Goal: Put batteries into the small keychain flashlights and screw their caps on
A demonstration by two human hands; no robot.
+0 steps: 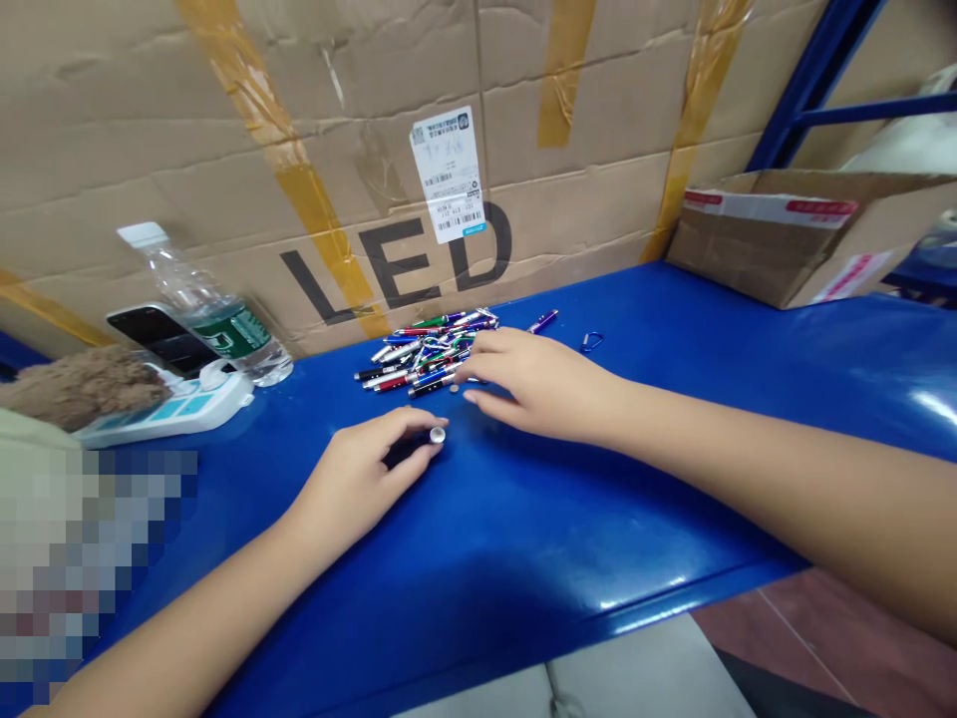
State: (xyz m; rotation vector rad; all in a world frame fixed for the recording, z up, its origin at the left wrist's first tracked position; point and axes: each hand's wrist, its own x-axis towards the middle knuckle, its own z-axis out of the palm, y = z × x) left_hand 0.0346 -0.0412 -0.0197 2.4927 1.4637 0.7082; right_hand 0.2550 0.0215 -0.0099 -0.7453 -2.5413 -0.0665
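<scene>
My left hand (366, 469) rests on the blue table (523, 519) with its fingers closed round a small dark pen-shaped torch (432, 437), whose silver tip pokes out past my fingertips. My right hand (534, 384) lies flat a little further back, its fingertips touching the near edge of a pile of several small coloured torches (426, 349). A tiny round piece (453, 388) lies on the table just in front of those fingertips. One purple torch (542, 321) and a blue clip (590, 342) lie apart to the right of the pile.
A big cardboard box marked LED (389, 179) walls off the back. At the left stand a water bottle (213, 309), a phone (160, 339) and a white scale (171, 409). An open carton (793, 229) sits at the back right.
</scene>
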